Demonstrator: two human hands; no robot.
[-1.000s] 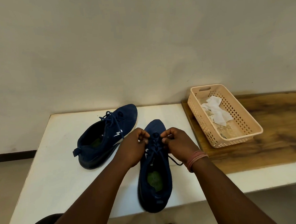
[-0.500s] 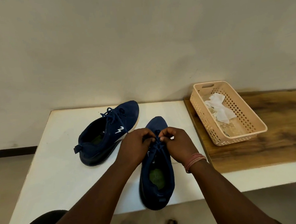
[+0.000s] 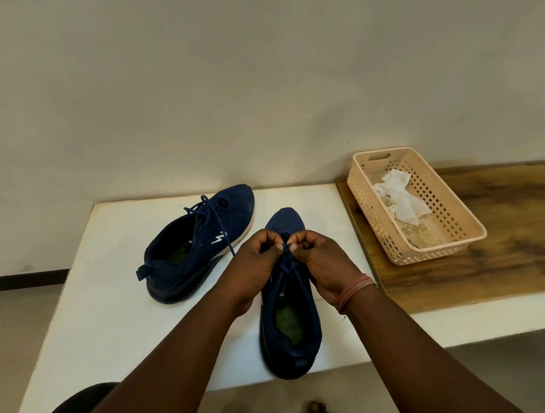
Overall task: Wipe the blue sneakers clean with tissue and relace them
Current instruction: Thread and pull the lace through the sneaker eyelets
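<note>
Two dark blue sneakers stand on a white table (image 3: 105, 312). The near sneaker (image 3: 291, 329) points away from me, its heel at the table's front edge. My left hand (image 3: 255, 264) and my right hand (image 3: 324, 262) meet over its tongue, each pinching the blue lace (image 3: 287, 256) between thumb and fingers. The lace ends are hidden inside my fingers. The other sneaker (image 3: 197, 246) lies to the left, toe toward the wall, with its lace tied in a loose bow. Crumpled white tissue (image 3: 398, 195) lies in a basket at the right.
A peach perforated plastic basket (image 3: 439, 250) sits on a wooden board (image 3: 506, 240) that adjoins the white table on the right. A plain wall stands right behind the table. Something dark shows at the lower left below the table's edge.
My hands have drawn closer together over the lace and moved slightly up the tongue. The view has shifted a little; both sneakers stay where they were.
</note>
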